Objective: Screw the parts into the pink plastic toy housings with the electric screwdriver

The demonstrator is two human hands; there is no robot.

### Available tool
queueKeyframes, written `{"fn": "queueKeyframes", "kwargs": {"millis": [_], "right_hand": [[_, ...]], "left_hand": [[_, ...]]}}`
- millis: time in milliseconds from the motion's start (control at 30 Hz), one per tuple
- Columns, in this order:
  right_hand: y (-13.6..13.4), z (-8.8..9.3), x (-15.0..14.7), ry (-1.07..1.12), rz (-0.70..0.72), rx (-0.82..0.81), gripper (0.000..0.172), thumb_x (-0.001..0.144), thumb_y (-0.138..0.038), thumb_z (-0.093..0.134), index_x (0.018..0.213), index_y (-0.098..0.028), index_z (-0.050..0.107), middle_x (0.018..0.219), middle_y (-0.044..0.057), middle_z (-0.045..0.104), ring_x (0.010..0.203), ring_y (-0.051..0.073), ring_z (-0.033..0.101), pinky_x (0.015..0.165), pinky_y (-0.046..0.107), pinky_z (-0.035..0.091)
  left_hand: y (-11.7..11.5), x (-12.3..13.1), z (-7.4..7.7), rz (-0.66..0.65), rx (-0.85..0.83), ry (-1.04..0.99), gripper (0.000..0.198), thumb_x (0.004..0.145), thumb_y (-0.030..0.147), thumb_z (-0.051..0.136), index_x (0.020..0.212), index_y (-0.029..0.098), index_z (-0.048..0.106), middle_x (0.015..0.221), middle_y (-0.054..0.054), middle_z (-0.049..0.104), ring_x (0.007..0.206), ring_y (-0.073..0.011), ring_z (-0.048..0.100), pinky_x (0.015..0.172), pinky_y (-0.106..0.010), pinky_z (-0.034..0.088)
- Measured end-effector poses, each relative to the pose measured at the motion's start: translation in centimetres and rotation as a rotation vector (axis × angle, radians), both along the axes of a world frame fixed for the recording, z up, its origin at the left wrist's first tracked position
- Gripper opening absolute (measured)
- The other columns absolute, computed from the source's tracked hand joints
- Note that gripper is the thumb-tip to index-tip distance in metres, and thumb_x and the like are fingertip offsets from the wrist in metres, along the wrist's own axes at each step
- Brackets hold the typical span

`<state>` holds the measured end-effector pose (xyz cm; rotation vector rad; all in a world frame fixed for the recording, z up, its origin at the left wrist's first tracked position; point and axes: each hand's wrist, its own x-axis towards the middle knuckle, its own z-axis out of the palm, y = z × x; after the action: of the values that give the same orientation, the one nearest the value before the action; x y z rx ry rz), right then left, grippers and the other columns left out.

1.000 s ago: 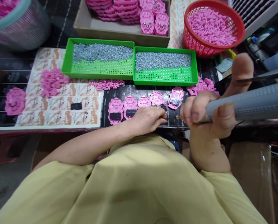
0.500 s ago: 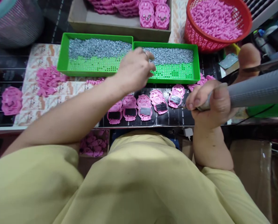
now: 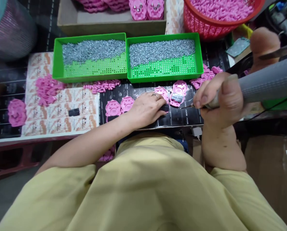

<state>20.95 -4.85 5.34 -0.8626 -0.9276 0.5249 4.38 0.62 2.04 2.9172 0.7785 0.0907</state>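
Observation:
My left hand (image 3: 148,109) is down on the row of pink plastic casings, its fingers bent over the lower part of one pink casing (image 3: 160,91) with a dark cover piece. Whether a small screw is between the fingertips cannot be seen. To its right lies another pink casing (image 3: 180,86) with a grey piece in it. Two more casings (image 3: 113,107) show left of the hand, partly covered by it and the forearm. My right hand (image 3: 220,99) is wrapped around a grey electric screwdriver (image 3: 268,81), its thin bit pointing left beside the rightmost casing.
Two green trays (image 3: 90,78) of small metal screws (image 3: 162,51) stand behind the casings. Piles of small pink parts (image 3: 47,89) lie around them. Behind are a cardboard box (image 3: 109,27) of pink casings and a red basket (image 3: 201,25). A black piece (image 3: 74,112) lies on patterned paper.
My left hand has come from the right-hand screw tray down toward me onto a casing. My right hand still holds the screwdriver by the row's right end. The view has shifted slightly.

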Motion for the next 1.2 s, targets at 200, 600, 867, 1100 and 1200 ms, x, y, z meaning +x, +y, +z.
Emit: {"fn": "queueKeyframes", "kwargs": {"millis": [200, 600, 867, 1100, 1200], "right_hand": [[-0.1, -0.2, 0.3, -0.102, 0.01, -0.043, 0.042, 0.081, -0.05, 0.068, 0.062, -0.026, 0.04, 0.05, -0.006, 0.038, 0.039, 0.01, 0.036, 0.038, 0.03, 0.033], [-0.1, 0.0, 0.3, -0.107, 0.048, -0.013, 0.043, 0.083, -0.043, 0.07, 0.058, -0.023, 0.041, 0.052, -0.005, 0.044, 0.041, 0.009, 0.043, 0.041, 0.027, 0.037], [1.2, 0.1, -0.4, 0.027, 0.082, 0.105, 0.047, 0.08, -0.037, 0.073, 0.049, -0.02, 0.043, 0.047, -0.006, 0.046, 0.036, 0.006, 0.043, 0.033, 0.027, 0.03], [3.0, 0.4, -2.4, 0.082, 0.053, 0.028, 0.053, 0.073, -0.054, 0.075, 0.044, -0.022, 0.044, 0.043, -0.006, 0.045, 0.034, 0.007, 0.041, 0.034, 0.03, 0.028], [3.4, -0.2, -2.8, -0.024, 0.013, -0.094, 0.059, 0.067, -0.068, 0.072, 0.043, -0.025, 0.04, 0.042, -0.004, 0.043, 0.034, 0.01, 0.041, 0.034, 0.033, 0.029]], "left_hand": [[-0.3, -0.4, -0.1, -0.009, 0.07, 0.001, 0.03, 0.094, 0.033, 0.058, 0.11, 0.01, 0.067, 0.107, -0.012, 0.07, 0.103, -0.0284, 0.064, 0.084, -0.039, 0.046], [-0.8, -0.3, 0.0, 0.055, 0.149, 0.0, 0.031, 0.096, 0.034, 0.052, 0.107, 0.009, 0.068, 0.107, -0.014, 0.071, 0.097, -0.0292, 0.063, 0.081, -0.041, 0.044], [-1.5, 0.1, -0.6, 0.132, 0.088, -0.035, 0.027, 0.094, 0.03, 0.054, 0.106, 0.01, 0.068, 0.102, -0.014, 0.07, 0.098, -0.0295, 0.062, 0.081, -0.04, 0.045], [-1.6, 0.3, -1.3, 0.174, 0.044, -0.071, 0.024, 0.093, 0.028, 0.058, 0.102, 0.009, 0.069, 0.101, -0.013, 0.069, 0.101, -0.0274, 0.061, 0.082, -0.037, 0.05], [-1.5, 0.3, -1.1, 0.16, 0.022, -0.069, 0.023, 0.093, 0.027, 0.058, 0.101, 0.009, 0.069, 0.099, -0.012, 0.069, 0.101, -0.0267, 0.06, 0.081, -0.037, 0.051]]}}
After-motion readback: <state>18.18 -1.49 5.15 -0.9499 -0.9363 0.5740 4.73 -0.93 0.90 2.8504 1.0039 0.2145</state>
